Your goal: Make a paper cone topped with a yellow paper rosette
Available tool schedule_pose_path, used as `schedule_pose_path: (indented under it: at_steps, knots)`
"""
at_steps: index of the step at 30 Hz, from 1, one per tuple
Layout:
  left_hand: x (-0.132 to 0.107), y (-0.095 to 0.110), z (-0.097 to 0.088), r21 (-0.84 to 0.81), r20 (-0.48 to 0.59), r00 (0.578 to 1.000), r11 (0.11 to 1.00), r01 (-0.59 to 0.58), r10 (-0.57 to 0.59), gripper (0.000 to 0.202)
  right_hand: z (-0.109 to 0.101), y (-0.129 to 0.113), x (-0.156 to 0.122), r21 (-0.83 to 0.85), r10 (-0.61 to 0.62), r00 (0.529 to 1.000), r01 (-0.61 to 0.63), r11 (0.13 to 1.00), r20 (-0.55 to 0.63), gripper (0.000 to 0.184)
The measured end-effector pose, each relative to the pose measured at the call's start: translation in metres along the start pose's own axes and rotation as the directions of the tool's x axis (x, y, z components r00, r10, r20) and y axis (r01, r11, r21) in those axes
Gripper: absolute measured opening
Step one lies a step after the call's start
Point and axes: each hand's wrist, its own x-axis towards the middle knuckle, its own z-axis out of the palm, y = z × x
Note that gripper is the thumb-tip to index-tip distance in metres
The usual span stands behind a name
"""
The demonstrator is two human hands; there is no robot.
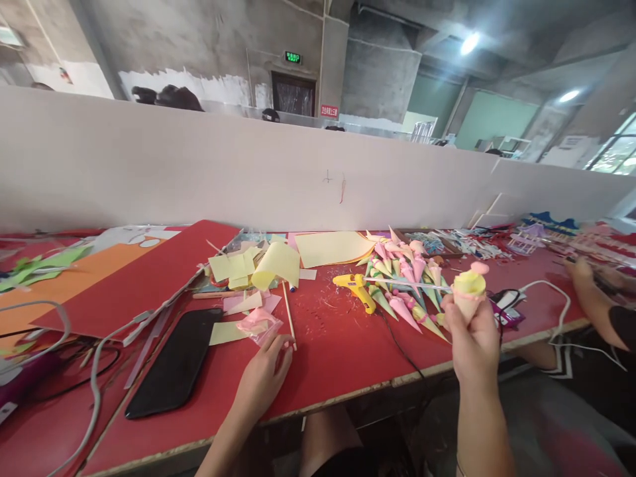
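Stretching across the whole width, a smooth pale partition [199,172] backed the scuffed red table [338,358]. Flat on the table lay a large red sheet [149,278], then a glossy black slab [173,364] with rounded corners, then curling pale-yellow paper [278,262]. A heap of slim pointed cones [407,285] — pink, green and yellow — sat beside a yellow glue gun [355,288]. A thin wooden stick [288,315] ran toward the left hand [261,381], whose fingertips touched a crinkled clear bag [258,324] of pink bits; whether it pinched anything could not be told. The right hand [472,338], raised above the table's near edge, was closed around a small paper cone [468,295] — yellow-rimmed, capped with a round pink blob.
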Motion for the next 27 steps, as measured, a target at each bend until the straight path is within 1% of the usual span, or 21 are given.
schedule_pose_path:
  at_steps: [2,5,10,13,15,17,18,19,20,21,22,25,27]
  knots:
    - [0.002,-0.002,0.000,0.008,0.007,1.000,1.000,-0.005,0.005,0.023,-0.001,-0.003,0.000,-0.011,-0.017,0.998,0.018,1.000,0.054,0.018]
    - [0.004,-0.004,0.001,0.028,0.010,1.000,1.000,-0.011,0.010,0.023,0.007,-0.010,-0.007,0.060,-0.095,0.981,0.086,0.994,0.166,0.013]
    - [0.004,-0.002,0.000,0.046,0.035,0.999,0.999,-0.017,0.016,0.023,0.021,-0.019,-0.016,0.108,-0.243,0.946,0.225,0.968,0.214,0.018]
    - [0.004,-0.001,-0.001,0.052,0.044,0.999,0.998,-0.017,0.014,0.022,0.026,-0.026,-0.016,0.134,-0.323,0.908,0.297,0.945,0.265,0.011]
    - [0.004,0.000,-0.001,0.059,0.045,0.999,0.998,-0.010,0.007,0.022,0.025,-0.027,-0.014,0.146,-0.337,0.886,0.305,0.941,0.319,0.006]
    - [0.004,0.000,-0.001,0.066,0.043,0.999,0.998,-0.002,0.000,0.023,0.018,-0.026,-0.011,0.131,-0.294,0.894,0.265,0.955,0.338,0.003]
    - [0.004,0.000,-0.001,0.068,0.043,0.999,0.998,-0.003,0.000,0.023,0.013,-0.024,-0.010,0.117,-0.258,0.911,0.232,0.966,0.323,0.004]
    - [0.004,0.000,-0.001,0.069,0.044,0.999,0.998,-0.009,0.006,0.023,0.006,-0.021,-0.007,0.115,-0.198,0.949,0.174,0.978,0.246,0.006]
    - [0.003,0.000,-0.001,0.070,0.046,0.999,0.997,-0.017,0.014,0.023,-0.001,-0.017,-0.005,0.137,-0.133,0.976,0.110,0.984,0.172,0.008]
    - [0.003,0.000,-0.001,0.070,0.050,0.998,0.997,-0.026,0.022,0.023,-0.009,-0.014,-0.003,0.165,-0.085,0.994,0.072,0.984,0.070,0.011]
    - [0.003,-0.001,-0.001,0.072,0.055,0.998,0.997,-0.033,0.029,0.023,-0.016,-0.011,0.000,0.191,-0.055,0.998,0.055,0.980,-0.006,0.017]
    - [0.003,-0.002,0.000,0.085,0.051,0.998,0.996,-0.040,0.036,0.023,-0.031,-0.005,0.005,0.293,-0.029,0.999,0.037,0.956,-0.032,0.045]
    - [0.003,-0.003,0.000,0.092,0.042,0.998,0.995,-0.043,0.039,0.023,-0.034,-0.003,0.006,0.331,-0.023,0.999,0.032,0.943,-0.029,0.051]
